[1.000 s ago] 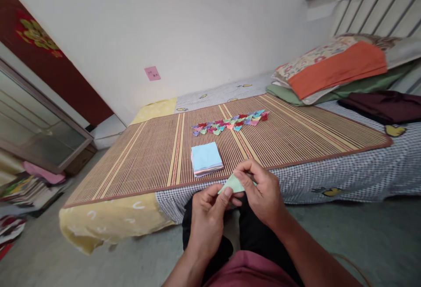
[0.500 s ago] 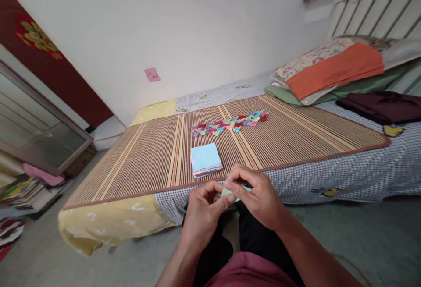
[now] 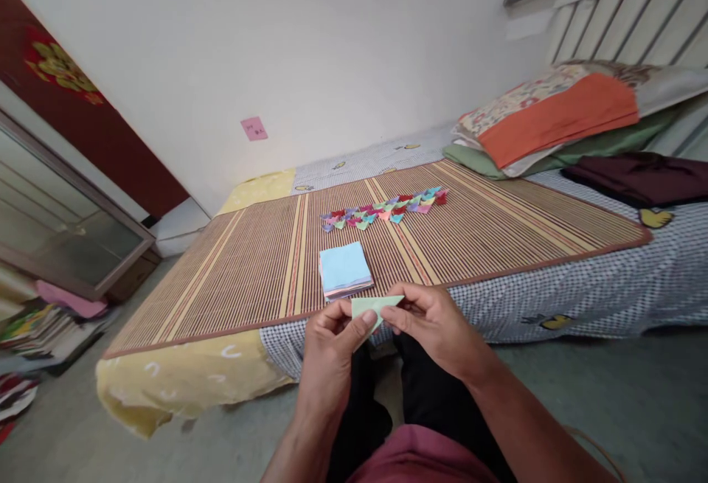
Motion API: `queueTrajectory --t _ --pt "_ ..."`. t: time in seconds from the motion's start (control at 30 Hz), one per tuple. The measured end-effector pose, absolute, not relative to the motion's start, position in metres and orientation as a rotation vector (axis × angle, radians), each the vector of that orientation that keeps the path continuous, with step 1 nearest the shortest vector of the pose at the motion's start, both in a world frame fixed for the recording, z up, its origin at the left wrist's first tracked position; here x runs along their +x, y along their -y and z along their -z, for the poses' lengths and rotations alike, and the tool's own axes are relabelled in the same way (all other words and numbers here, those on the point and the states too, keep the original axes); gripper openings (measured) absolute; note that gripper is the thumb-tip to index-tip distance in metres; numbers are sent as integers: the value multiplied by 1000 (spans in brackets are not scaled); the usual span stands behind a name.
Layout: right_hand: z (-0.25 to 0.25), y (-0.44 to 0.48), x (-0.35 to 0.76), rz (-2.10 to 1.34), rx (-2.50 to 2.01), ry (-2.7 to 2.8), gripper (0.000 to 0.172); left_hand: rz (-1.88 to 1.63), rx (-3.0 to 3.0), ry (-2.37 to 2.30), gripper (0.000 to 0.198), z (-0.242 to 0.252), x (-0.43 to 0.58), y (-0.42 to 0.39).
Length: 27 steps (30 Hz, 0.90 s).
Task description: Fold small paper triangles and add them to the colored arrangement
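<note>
A striped mat (image 3: 243, 269) lay over the bed, with a checked sheet (image 3: 514, 306) showing along its near edge and a yellow cloth (image 3: 193, 372) at the near left. Toward the far side of the mat stretched a cluster of small folded pieces (image 3: 387, 210) in many colours. A square paper stack (image 3: 346, 265), light blue on top, sat between that cluster and the hands. Pillows (image 3: 561, 118) and a dark folded garment (image 3: 636, 173) occupied the far right.

The green paper (image 3: 363, 306), folded to a triangle, was held above the bed's near edge. The left hand (image 3: 332, 339) pinched its left part, thumb on the near face; the right hand (image 3: 439, 328) gripped its right part between thumb and forefinger.

Thumbs covered the paper's lower portion, its back was hidden, and most other fingers were curled out of sight.
</note>
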State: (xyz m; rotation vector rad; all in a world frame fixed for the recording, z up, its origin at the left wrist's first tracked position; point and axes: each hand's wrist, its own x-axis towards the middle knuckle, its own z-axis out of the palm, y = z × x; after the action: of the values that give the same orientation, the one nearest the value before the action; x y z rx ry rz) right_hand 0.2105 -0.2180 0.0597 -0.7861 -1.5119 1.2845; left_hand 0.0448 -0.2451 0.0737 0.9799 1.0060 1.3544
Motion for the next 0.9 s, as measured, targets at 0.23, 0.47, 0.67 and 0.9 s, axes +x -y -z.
queueTrajectory --t 0.23,0.47,0.67,0.9 --pt "-61 215 212 -1273 -818 1529 15 -1367 1167 -1131 26 -79 43 247" --pt "-61 216 209 -1307 -774 1386 24 -1451 1307 -1197 23 -73 49 249" --pt "-64 219 211 -1225 -793 1462 23 -1380 1218 -1146 24 -75 52 248" --pt "-60 217 215 -1152 -789 1443 29 -1367 1149 -1094 23 -74 55 249"
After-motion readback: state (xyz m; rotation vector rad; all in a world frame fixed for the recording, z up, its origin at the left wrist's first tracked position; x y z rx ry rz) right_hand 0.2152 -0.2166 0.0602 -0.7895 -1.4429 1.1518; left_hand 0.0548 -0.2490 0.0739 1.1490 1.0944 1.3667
